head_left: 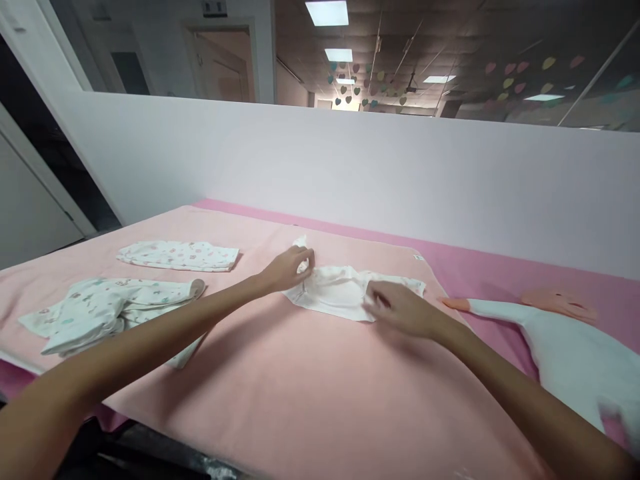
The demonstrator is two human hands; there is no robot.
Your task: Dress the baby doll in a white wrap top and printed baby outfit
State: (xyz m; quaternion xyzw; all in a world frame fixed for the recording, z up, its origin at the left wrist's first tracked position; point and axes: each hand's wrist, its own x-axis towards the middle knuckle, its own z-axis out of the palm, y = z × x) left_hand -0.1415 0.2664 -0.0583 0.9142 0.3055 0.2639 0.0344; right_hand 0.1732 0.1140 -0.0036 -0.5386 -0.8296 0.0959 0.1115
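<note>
A white diaper (336, 287) lies spread sideways on the pink blanket (310, 387), its long edges ruffled. My left hand (290, 268) is closed in a pinch on its left end, where a piece stands up behind the fingers. At the right part of the diaper, my right hand (397, 305) has its fingers curled on the near edge; they are slightly blurred. The diaper's right end shows beyond that hand.
Folded baby trousers (177, 256) with a small print and a crumpled printed baby garment (100, 310) lie at the left, the latter partly behind my left forearm. A doll in white clothing (575, 353) lies at the right. A white partition (350, 167) stands behind the table.
</note>
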